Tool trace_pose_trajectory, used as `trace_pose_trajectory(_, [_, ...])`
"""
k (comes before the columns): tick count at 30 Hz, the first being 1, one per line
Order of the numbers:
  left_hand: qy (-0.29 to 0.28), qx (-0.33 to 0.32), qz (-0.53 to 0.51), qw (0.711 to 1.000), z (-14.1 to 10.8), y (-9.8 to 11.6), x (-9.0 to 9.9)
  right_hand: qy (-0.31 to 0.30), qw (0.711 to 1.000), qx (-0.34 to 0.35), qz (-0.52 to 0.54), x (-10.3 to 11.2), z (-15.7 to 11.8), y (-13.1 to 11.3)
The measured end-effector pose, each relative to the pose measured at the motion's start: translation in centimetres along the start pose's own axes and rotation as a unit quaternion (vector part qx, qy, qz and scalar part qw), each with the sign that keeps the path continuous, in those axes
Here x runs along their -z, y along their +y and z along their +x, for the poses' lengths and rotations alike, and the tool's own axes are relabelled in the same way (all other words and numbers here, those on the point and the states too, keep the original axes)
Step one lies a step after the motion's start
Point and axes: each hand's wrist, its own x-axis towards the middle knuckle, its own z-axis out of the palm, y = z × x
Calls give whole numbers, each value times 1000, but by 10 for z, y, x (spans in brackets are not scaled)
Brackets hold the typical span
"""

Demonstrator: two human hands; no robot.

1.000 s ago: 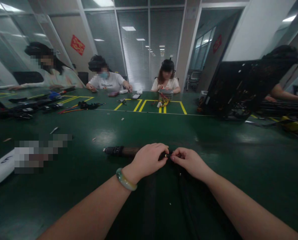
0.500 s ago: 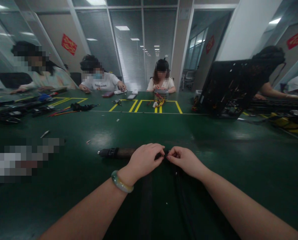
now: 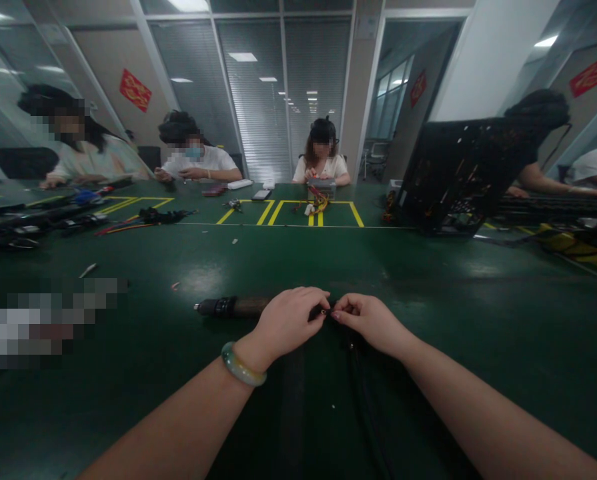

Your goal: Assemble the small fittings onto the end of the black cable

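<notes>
On the green table lies a dark, cylindrical electric screwdriver (image 3: 251, 306), its metal tip pointing left. My left hand (image 3: 293, 317), with a jade-coloured bangle at the wrist, rests over its rear end, thumb and fingers closed round that end. Close against it, my right hand (image 3: 368, 320) has its thumb and fingertips pinched together at the end of a black cable (image 3: 361, 380). A tiny coppery glint shows between the two hands; the exact contact is hidden by the fingers. From beneath my right hand the cable runs down toward the near edge.
A black computer panel (image 3: 448, 177) stands at the back right. Cables and dark parts (image 3: 23, 223) lie at the left. A white, partly blurred-out item (image 3: 15, 327) is nearer. Several people sit across the table (image 3: 278, 260), and a power supply (image 3: 322, 185) with coloured wires stands before one.
My fingertips have shifted slightly, and the coppery glint between them shows more clearly. Across the table, the masked person has drawn an outstretched hand back toward the body.
</notes>
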Motion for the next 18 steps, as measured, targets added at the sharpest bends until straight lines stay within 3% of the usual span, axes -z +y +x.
trace_pose_trajectory(18, [0, -9, 7, 1000, 0, -2, -2, -4, 1000, -18, -4, 2, -2, -7])
